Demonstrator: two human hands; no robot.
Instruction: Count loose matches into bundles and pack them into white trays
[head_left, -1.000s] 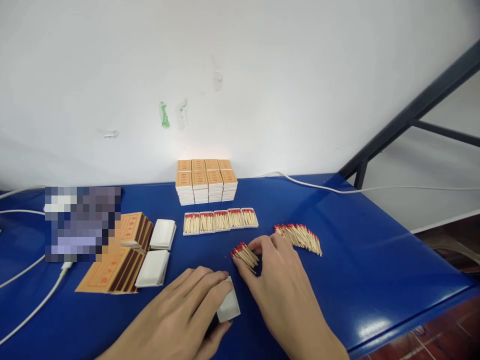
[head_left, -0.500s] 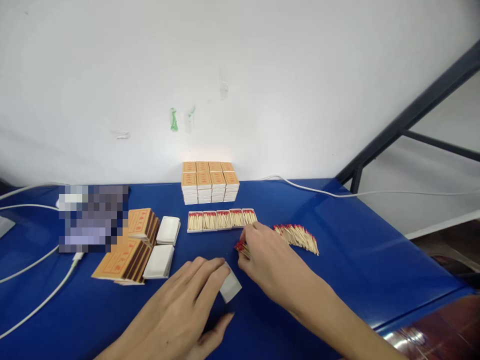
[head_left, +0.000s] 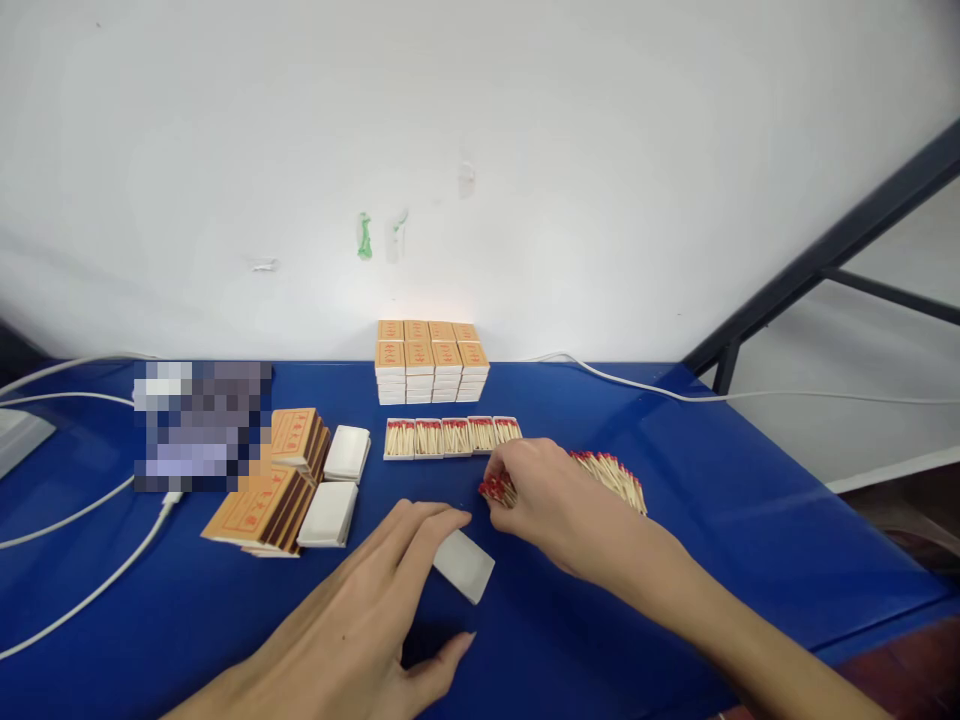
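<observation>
A bunch of red-headed matches (head_left: 498, 490) is pinched in the fingers of my right hand (head_left: 551, 505). To its right lies a loose pile of matches (head_left: 613, 480), partly hidden behind that hand. My left hand (head_left: 382, 600) is open, thumb spread away from the fingers. Its fingertips reach over the far left end of a white matchbox tray (head_left: 466, 568) on the table; whether they touch it I cannot tell. Just beyond the hands, a row of several trays filled with matches (head_left: 442, 438) stands side by side, heads away from me.
Stacked orange matchboxes (head_left: 431, 360) stand against the white wall. On the left are stacks of flat orange matchbox sleeves (head_left: 259, 505) and white trays (head_left: 328, 513). A blurred-out device (head_left: 206, 430) with white cables (head_left: 112, 610) lies farther left on the blue table (head_left: 750, 500).
The view has shifted slightly, moving the scene to the right. More of the white tray shows beside my left fingers. My right hand still grips the matches.
</observation>
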